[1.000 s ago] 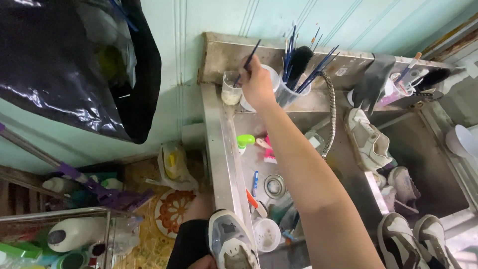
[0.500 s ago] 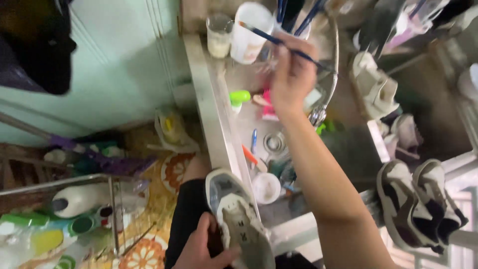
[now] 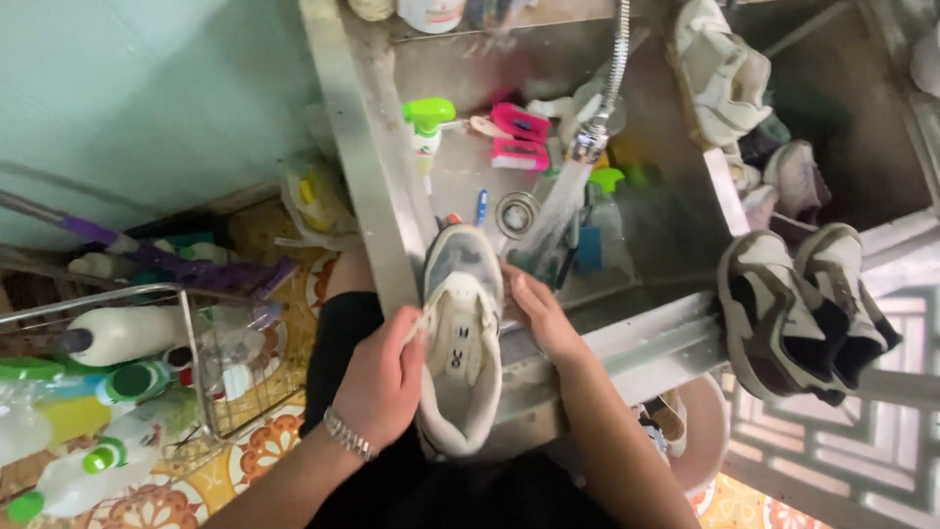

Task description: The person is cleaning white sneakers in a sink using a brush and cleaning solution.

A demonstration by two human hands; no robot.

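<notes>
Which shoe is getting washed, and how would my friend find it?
Look at the steel sink with the running sprayer. At its near edge, the left hand and right hand grip a white sneaker. Unlike the dark-patched pair on the right, it is held.

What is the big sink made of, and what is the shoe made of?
The sink looks like stainless steel: grey, dull shine, thin folded rim. The shoe held by the left hand and right hand seems to be pale mesh cloth with smoother, maybe leather-like panels and a padded lining; the exact material is unclear.
</notes>
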